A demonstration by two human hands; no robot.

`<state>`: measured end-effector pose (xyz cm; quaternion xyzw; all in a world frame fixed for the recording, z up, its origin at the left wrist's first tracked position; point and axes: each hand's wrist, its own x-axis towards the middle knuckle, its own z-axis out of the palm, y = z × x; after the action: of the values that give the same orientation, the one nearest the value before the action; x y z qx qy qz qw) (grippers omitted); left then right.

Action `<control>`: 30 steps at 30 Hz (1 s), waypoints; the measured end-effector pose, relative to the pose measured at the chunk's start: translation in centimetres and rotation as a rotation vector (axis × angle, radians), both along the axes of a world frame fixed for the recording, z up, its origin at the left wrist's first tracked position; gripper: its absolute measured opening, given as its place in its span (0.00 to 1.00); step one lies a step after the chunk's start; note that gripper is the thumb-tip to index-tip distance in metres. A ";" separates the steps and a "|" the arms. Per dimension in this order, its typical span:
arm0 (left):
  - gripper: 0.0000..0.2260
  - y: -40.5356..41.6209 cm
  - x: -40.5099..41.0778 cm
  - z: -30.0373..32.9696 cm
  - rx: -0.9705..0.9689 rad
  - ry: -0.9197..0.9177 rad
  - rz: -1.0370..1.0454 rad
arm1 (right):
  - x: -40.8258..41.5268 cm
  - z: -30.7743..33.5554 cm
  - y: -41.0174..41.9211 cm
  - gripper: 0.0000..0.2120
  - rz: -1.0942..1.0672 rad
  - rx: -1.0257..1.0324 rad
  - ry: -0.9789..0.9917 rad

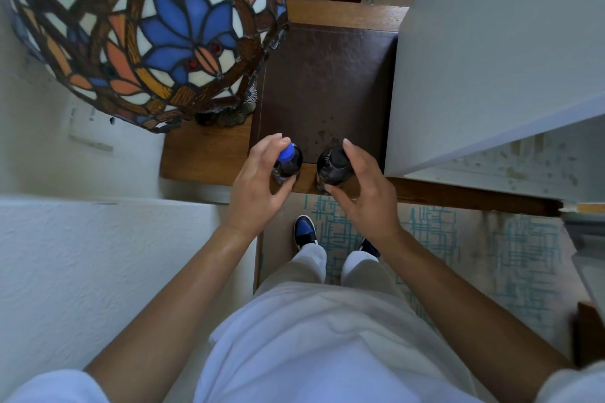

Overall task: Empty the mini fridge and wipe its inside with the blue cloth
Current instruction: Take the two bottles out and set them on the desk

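Note:
Two dark drink bottles stand upright at the front edge of a wooden desk (206, 154). One has a blue cap (288, 159), the other a black cap (334, 163). My left hand (253, 185) curls round the blue-capped bottle, fingers by the cap and thumb low on its side. In the same way my right hand (368, 195) curls round the black-capped bottle. A white mini fridge (491, 42) stands on the desk to the right, seen from above; its inside is hidden. No blue cloth is in view.
A stained-glass lamp (147, 26) fills the upper left, close over the desk. A dark brown leather pad (327, 82) covers the desk's middle. White walls (82, 265) close in on the left. Below lie a patterned rug (474, 255) and my shoes.

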<state>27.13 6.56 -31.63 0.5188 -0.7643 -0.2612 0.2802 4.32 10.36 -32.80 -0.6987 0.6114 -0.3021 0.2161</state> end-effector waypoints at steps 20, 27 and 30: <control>0.34 1.8 0.5 -0.1 0.001 -0.020 0.060 | 0.0 0.3 1.9 0.41 0.005 -0.004 -0.004; 0.34 2.3 0.4 0.9 0.021 -0.005 0.095 | 0.2 1.2 2.1 0.40 -0.021 0.021 0.012; 0.35 2.6 0.3 1.5 0.026 0.008 0.126 | 0.1 2.3 2.1 0.42 -0.047 0.048 -0.002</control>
<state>27.48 9.17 -30.11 0.5683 -0.7255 -0.2552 0.2924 4.45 12.49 -30.49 -0.6783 0.6345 -0.2934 0.2262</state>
